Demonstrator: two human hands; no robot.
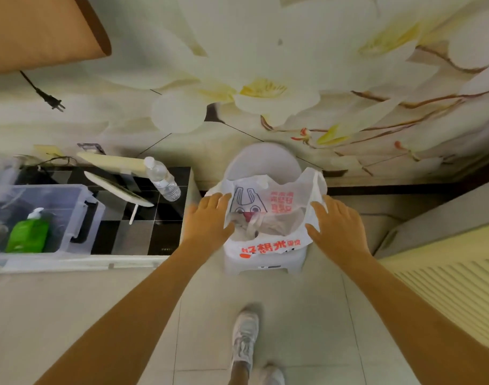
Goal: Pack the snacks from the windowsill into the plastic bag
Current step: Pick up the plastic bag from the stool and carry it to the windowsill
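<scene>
A white plastic bag (pixel 276 201) with red lettering and a rabbit drawing sits on a small white plastic chair (pixel 265 159) against the wall. Its mouth is spread wide and crumpled white wrapping shows inside. My left hand (pixel 207 220) rests on the bag's left rim, fingers spread. On the right rim lies my right hand (pixel 337 226), its fingers also spread, pressing the plastic outward. Neither hand visibly pinches the plastic. No snacks or windowsill show in the head view.
A low cabinet with a black checkered top (pixel 143 232) stands left of the chair, carrying a water bottle (pixel 162 179), a tilted mirror (pixel 118 190) and a clear bin (pixel 43 218) with a green pouch. A cream radiator (pixel 454 287) is at right. My shoe (pixel 244 337) is on the tile floor.
</scene>
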